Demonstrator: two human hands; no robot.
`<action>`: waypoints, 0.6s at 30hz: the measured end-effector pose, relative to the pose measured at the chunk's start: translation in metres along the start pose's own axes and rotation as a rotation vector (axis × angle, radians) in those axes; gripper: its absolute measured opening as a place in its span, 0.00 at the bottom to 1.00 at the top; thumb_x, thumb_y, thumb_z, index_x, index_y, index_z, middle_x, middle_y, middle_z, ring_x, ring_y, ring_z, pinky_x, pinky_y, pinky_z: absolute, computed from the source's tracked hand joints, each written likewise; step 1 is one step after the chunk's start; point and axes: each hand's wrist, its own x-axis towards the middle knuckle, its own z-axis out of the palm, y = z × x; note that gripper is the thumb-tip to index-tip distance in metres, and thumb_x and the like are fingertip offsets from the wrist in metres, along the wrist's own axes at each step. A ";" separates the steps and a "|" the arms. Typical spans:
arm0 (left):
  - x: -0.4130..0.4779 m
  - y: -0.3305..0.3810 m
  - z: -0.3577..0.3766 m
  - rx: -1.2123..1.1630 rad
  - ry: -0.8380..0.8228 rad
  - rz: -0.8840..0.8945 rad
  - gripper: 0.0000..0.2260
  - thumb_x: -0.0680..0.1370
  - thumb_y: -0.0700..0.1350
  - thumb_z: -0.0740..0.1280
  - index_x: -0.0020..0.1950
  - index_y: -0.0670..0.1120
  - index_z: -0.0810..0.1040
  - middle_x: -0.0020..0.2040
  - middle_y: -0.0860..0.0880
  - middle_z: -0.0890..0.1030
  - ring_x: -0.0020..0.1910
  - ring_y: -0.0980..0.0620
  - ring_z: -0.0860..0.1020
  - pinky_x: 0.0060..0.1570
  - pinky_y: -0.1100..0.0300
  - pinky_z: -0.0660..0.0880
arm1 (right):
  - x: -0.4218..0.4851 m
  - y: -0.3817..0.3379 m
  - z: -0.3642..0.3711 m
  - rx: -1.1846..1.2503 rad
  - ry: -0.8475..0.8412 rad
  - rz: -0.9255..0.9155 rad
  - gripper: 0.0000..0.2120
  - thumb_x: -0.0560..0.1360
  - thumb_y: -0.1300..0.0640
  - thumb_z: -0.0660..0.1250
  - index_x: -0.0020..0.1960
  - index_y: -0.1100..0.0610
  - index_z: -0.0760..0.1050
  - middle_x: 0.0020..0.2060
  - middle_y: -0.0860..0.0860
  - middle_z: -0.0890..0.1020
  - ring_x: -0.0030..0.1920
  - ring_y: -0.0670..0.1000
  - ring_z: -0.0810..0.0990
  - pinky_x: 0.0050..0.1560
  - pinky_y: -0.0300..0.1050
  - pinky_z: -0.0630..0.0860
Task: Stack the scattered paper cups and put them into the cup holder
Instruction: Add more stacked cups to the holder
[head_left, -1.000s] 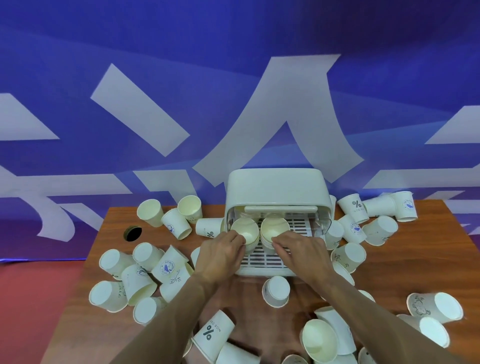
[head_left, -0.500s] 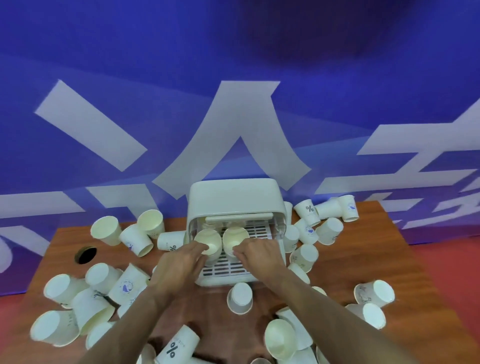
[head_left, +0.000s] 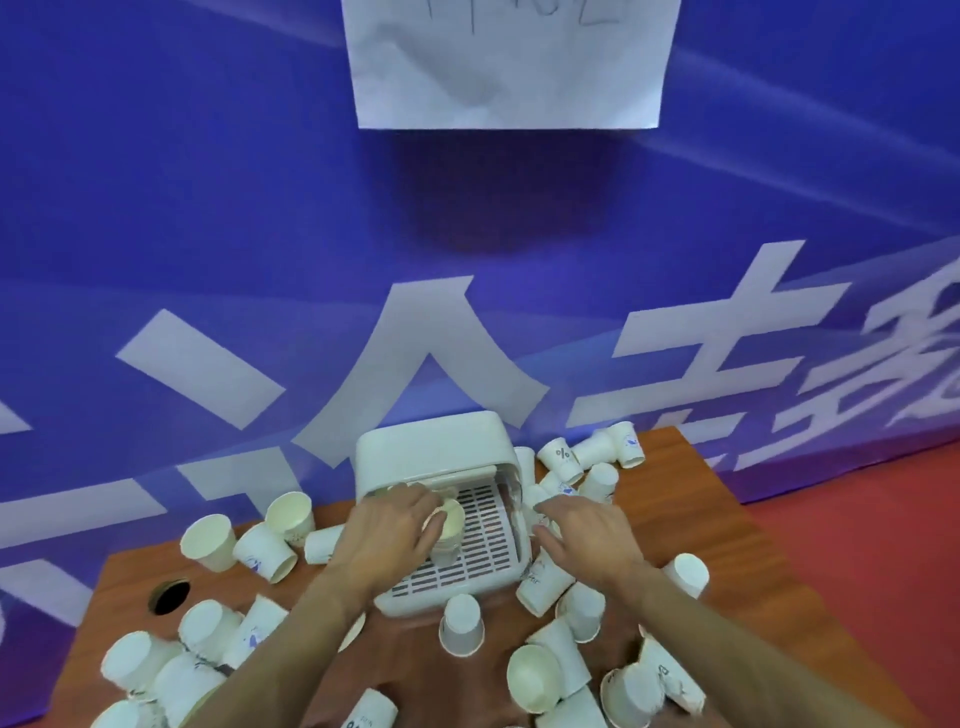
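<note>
A white cup holder (head_left: 434, 452) with a raised lid and a slotted tray (head_left: 480, 530) stands at the back middle of the wooden table (head_left: 727, 530). My left hand (head_left: 387, 535) grips a stack of paper cups (head_left: 451, 525) lying on the tray's left side. My right hand (head_left: 589, 532) hovers with relaxed fingers just right of the holder, over loose cups, holding nothing. Several white paper cups lie scattered all around the holder.
An upside-down cup (head_left: 461, 623) stands in front of the holder. Cup piles lie at the left (head_left: 208, 634), back right (head_left: 597, 457) and front right (head_left: 561, 665). A round hole (head_left: 170, 597) is in the table's left part. A blue banner hangs behind.
My right hand has left the tray and moved right, past the holder's side. Only one cup stack shows on the tray under my left hand. The camera has tilted up.
</note>
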 end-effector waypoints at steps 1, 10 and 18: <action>0.010 0.010 -0.003 -0.007 0.011 0.020 0.12 0.80 0.55 0.59 0.52 0.54 0.80 0.46 0.55 0.81 0.44 0.53 0.80 0.36 0.58 0.74 | -0.011 0.010 -0.010 -0.014 0.008 0.038 0.18 0.80 0.40 0.58 0.65 0.44 0.74 0.60 0.42 0.81 0.58 0.45 0.79 0.55 0.44 0.76; 0.057 0.137 0.009 -0.083 0.055 0.232 0.12 0.79 0.56 0.59 0.52 0.55 0.80 0.47 0.55 0.81 0.46 0.53 0.78 0.45 0.56 0.75 | -0.129 0.079 -0.049 -0.036 0.102 0.296 0.22 0.78 0.37 0.55 0.66 0.45 0.75 0.61 0.40 0.80 0.62 0.45 0.74 0.62 0.44 0.70; 0.071 0.216 0.026 -0.134 -0.002 0.422 0.13 0.79 0.56 0.56 0.50 0.52 0.78 0.50 0.54 0.80 0.52 0.52 0.77 0.62 0.53 0.72 | -0.203 0.127 -0.030 -0.022 -0.005 0.380 0.24 0.78 0.39 0.56 0.71 0.46 0.70 0.71 0.42 0.71 0.74 0.46 0.63 0.76 0.45 0.53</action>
